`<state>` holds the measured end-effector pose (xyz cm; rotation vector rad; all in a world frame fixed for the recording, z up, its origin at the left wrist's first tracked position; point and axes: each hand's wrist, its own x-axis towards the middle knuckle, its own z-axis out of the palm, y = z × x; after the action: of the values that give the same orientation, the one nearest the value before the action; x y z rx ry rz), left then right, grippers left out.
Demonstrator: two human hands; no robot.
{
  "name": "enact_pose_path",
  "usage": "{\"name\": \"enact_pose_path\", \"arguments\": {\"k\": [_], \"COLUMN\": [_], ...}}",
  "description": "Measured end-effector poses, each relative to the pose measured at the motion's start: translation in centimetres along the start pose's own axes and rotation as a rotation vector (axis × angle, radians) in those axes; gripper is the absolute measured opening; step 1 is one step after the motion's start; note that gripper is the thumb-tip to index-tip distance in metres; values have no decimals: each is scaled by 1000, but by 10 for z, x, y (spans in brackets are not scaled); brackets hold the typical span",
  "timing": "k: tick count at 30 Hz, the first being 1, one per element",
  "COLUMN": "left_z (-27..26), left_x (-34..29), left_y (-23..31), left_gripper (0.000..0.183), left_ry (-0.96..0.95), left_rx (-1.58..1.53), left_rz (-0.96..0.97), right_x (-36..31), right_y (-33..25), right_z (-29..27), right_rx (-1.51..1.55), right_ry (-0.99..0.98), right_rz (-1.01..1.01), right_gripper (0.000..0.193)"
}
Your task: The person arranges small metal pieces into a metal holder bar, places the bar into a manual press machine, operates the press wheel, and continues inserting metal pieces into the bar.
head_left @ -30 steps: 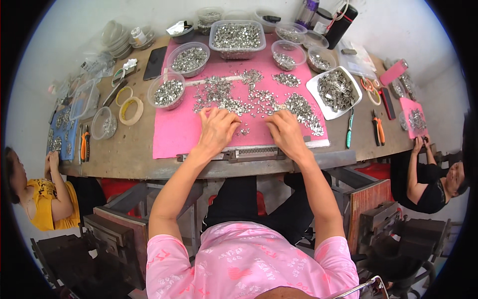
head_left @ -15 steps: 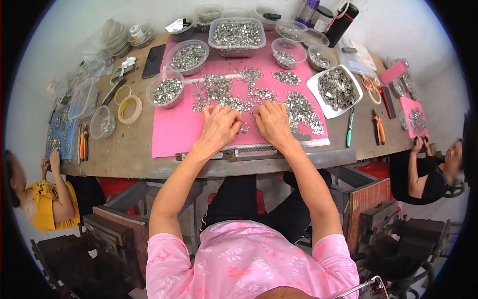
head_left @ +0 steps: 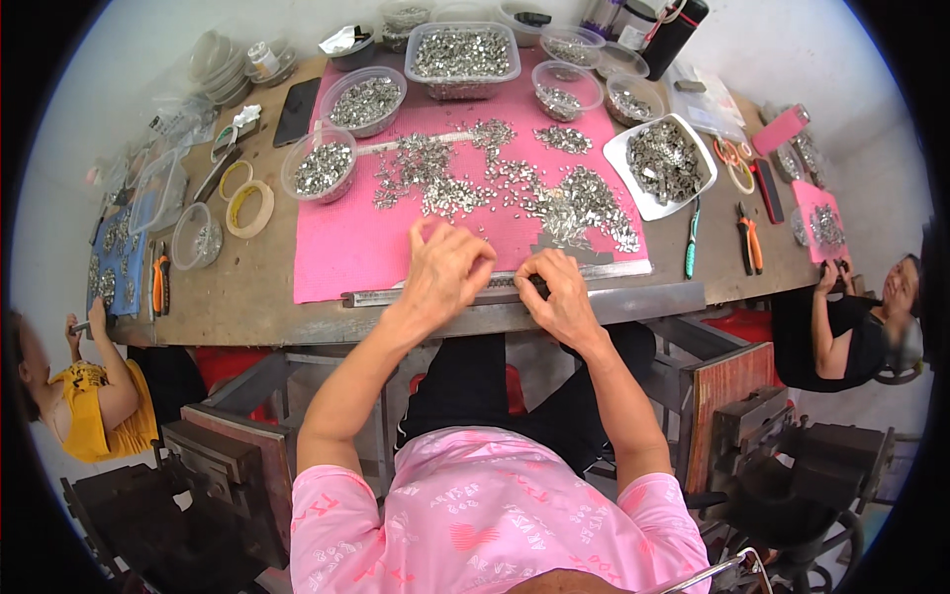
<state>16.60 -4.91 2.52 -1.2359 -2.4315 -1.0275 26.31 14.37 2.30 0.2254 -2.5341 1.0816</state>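
My left hand (head_left: pixel 445 265) hovers over the mat's front edge, fingers curled and pinched together; what they hold, if anything, is too small to make out. My right hand (head_left: pixel 557 292) is closed on a small dark block (head_left: pixel 539 285) at the long narrow metal rail (head_left: pixel 371 298) along the table's front edge. Several loose heaps of small silver metal pieces (head_left: pixel 584 203) lie on the pink mat (head_left: pixel 332 247) beyond both hands. A flat grey plate (head_left: pixel 584 255) rests on the mat just beyond my right hand.
Tubs of metal pieces (head_left: pixel 463 54) stand at the back. A white tray (head_left: pixel 633 188) of darker pieces sits right, near a teal-handled tool (head_left: pixel 693 238) and orange pliers (head_left: pixel 752 243). Left are tape rolls (head_left: pixel 249 209) and more pliers (head_left: pixel 160 282). Co-workers sit at both sides.
My right hand has come back from the heaps to the rail and grips the dark block. My left hand has lifted and shifted slightly right. The right-hand heap is spread wider leftward.
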Motion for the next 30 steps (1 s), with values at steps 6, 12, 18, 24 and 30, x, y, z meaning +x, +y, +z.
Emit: {"name": "enact_pose_path", "arguments": {"k": [6, 12, 18, 24, 30], "left_z": [13, 19, 15, 29, 34], "left_x": [-16, -16, -14, -18, -16], "left_y": [16, 16, 18, 25, 30], "left_gripper": [13, 14, 13, 18, 22], "left_ry": [-18, -28, -59, 34, 86], "left_rx": [-29, -22, -75, -34, 38], "left_rz": [20, 29, -18, -56, -45], "right_x": [-3, -4, -4, 7, 47], "right_y": [1, 2, 9, 8, 32], "right_z": [4, 2, -3, -5, -3], "right_rx": [-50, -39, 32, 81, -199], "right_ry": [18, 30, 46, 75, 110], "right_rz": [-29, -17, -26, 20, -52], "right_gripper": [8, 9, 9, 8, 10]}}
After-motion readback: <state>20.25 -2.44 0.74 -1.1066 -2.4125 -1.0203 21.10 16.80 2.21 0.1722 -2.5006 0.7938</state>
